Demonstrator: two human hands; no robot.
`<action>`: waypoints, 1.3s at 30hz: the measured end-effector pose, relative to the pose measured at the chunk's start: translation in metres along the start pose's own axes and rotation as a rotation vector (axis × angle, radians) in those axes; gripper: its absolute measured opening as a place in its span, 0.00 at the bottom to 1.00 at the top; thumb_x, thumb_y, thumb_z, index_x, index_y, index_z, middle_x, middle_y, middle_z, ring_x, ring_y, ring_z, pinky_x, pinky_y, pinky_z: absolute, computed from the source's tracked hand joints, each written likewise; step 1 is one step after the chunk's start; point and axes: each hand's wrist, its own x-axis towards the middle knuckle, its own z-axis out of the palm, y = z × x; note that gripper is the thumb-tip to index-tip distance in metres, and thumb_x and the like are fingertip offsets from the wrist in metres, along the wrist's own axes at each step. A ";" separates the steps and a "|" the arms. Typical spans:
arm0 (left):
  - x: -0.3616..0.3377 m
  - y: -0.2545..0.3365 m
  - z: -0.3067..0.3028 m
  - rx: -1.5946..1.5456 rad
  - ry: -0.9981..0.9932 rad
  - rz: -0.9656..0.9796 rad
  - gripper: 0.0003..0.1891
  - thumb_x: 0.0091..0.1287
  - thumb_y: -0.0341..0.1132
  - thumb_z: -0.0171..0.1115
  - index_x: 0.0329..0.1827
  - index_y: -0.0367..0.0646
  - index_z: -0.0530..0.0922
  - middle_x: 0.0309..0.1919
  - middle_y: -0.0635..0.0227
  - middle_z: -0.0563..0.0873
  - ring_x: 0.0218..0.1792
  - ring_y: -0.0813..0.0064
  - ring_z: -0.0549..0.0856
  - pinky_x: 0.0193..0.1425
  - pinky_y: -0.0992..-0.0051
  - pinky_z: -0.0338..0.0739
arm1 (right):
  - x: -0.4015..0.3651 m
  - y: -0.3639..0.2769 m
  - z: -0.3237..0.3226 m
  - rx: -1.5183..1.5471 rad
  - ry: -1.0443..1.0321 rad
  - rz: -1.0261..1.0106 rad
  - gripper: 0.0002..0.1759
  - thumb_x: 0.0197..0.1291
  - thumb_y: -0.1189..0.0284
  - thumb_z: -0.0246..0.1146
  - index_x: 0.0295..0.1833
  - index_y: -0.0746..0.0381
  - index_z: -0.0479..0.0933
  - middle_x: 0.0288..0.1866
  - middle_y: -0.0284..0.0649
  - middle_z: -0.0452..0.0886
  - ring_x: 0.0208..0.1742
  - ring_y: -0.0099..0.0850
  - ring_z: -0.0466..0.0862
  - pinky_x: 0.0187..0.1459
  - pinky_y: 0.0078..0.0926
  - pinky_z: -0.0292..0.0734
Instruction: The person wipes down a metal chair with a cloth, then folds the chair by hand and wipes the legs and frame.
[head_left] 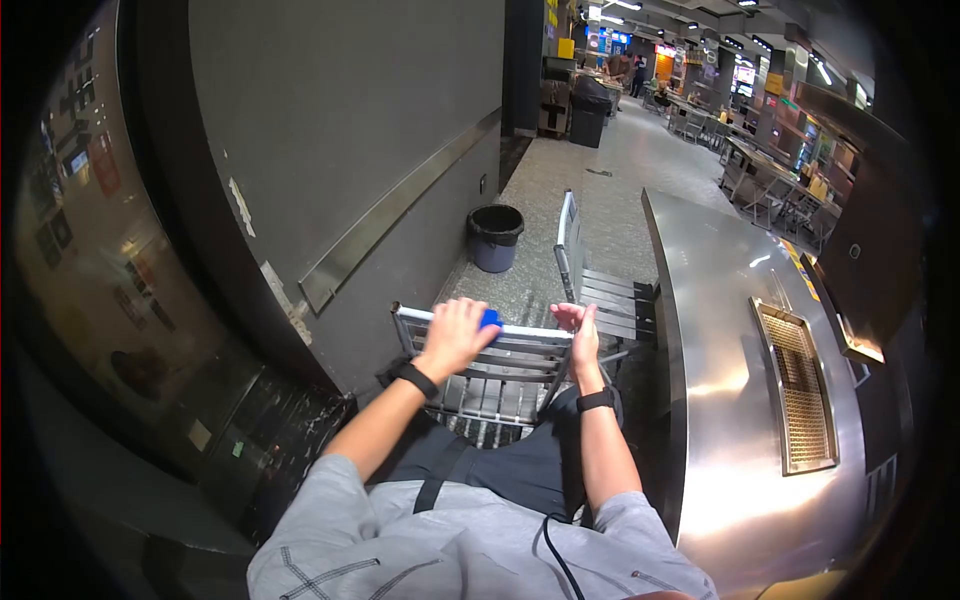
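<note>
A grey metal folding chair (535, 334) with a slatted back stands right in front of me. Over the left part of its top rail lies my left hand (453, 338), closed on a small blue item (489, 319) pressed against the rail. Whether that item is a cloth or a sponge I cannot make out. At the rail's right end is my right hand (584, 338), fingers stretched out and apart, with nothing in it. The hand is at the chair's corner, and whether it touches the frame is hard to see.
A second slatted chair (616, 302) stands just beyond on the right. Along my right runs a stainless steel counter (715, 340) with a grated drain (795, 385). A lined bin (495, 245) sits by the dark wall (350, 120). Tables, chairs and people are farther back.
</note>
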 end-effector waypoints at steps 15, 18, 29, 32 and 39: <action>0.042 0.092 0.034 -0.259 -0.043 0.193 0.24 0.64 0.39 0.65 0.62 0.44 0.73 0.52 0.57 0.78 0.53 0.55 0.78 0.55 0.59 0.72 | 0.002 -0.004 -0.005 -0.115 -0.054 -0.005 0.31 0.77 0.50 0.47 0.53 0.70 0.81 0.47 0.43 0.86 0.49 0.29 0.83 0.55 0.26 0.76; 0.043 0.079 0.028 -0.230 -0.089 0.152 0.21 0.63 0.39 0.64 0.58 0.45 0.73 0.49 0.58 0.79 0.51 0.55 0.80 0.54 0.60 0.72 | 0.006 0.002 -0.001 -0.179 0.034 -0.106 0.26 0.77 0.56 0.52 0.51 0.71 0.82 0.42 0.44 0.88 0.43 0.29 0.85 0.50 0.25 0.79; 0.009 -0.038 -0.024 -0.152 -0.226 -0.083 0.22 0.67 0.44 0.59 0.62 0.47 0.74 0.55 0.57 0.80 0.60 0.54 0.77 0.68 0.51 0.64 | 0.025 0.001 -0.005 -0.095 -0.075 -0.028 0.24 0.77 0.58 0.52 0.48 0.71 0.81 0.44 0.46 0.88 0.45 0.32 0.87 0.52 0.29 0.80; -0.001 -0.065 -0.033 -0.078 -0.257 -0.197 0.23 0.67 0.45 0.57 0.63 0.48 0.72 0.57 0.59 0.79 0.64 0.56 0.76 0.76 0.43 0.53 | 0.024 -0.002 -0.002 -0.097 -0.065 -0.018 0.24 0.77 0.59 0.51 0.47 0.70 0.81 0.43 0.46 0.88 0.45 0.31 0.87 0.51 0.29 0.80; -0.014 -0.075 -0.028 -0.066 -0.131 -0.255 0.22 0.67 0.46 0.57 0.61 0.49 0.73 0.56 0.60 0.80 0.62 0.56 0.76 0.75 0.41 0.54 | 0.034 0.006 -0.006 -0.106 -0.027 -0.009 0.24 0.78 0.59 0.49 0.47 0.70 0.79 0.42 0.48 0.88 0.44 0.32 0.87 0.50 0.29 0.81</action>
